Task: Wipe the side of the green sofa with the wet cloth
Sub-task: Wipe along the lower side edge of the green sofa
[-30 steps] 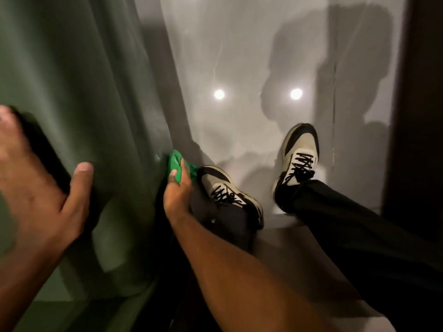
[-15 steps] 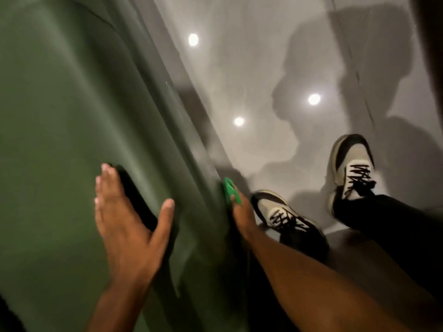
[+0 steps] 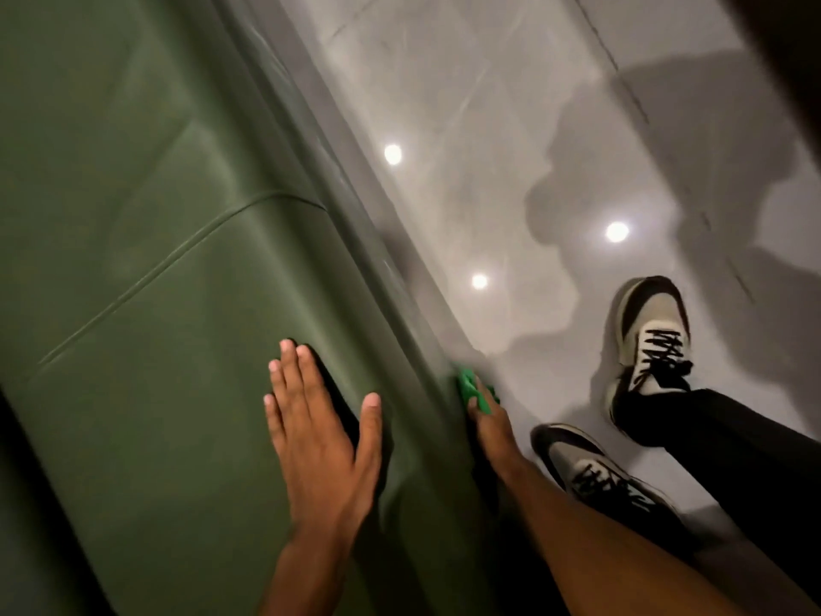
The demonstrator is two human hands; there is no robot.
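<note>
The green sofa (image 3: 146, 242) fills the left half of the view, seen from above, with a seam running across its top. My left hand (image 3: 322, 437) lies flat and open on the sofa's top surface, fingers spread. My right hand (image 3: 488, 426) reaches down over the edge and presses a bright green cloth (image 3: 468, 386) against the sofa's side, low down near the floor. Most of the cloth is hidden by my fingers and the sofa's edge.
Glossy grey floor tiles (image 3: 488, 104) run along the sofa's right side and reflect ceiling lights. My two feet in grey and black sneakers (image 3: 648, 340) (image 3: 595, 471) stand on the floor close to the sofa. A dark wall or door edge (image 3: 791, 46) borders the far right.
The view has swung left, showing more of the sofa's top. My left hand stays flat on top; my right hand keeps the cloth against the sofa's side near the floor.
</note>
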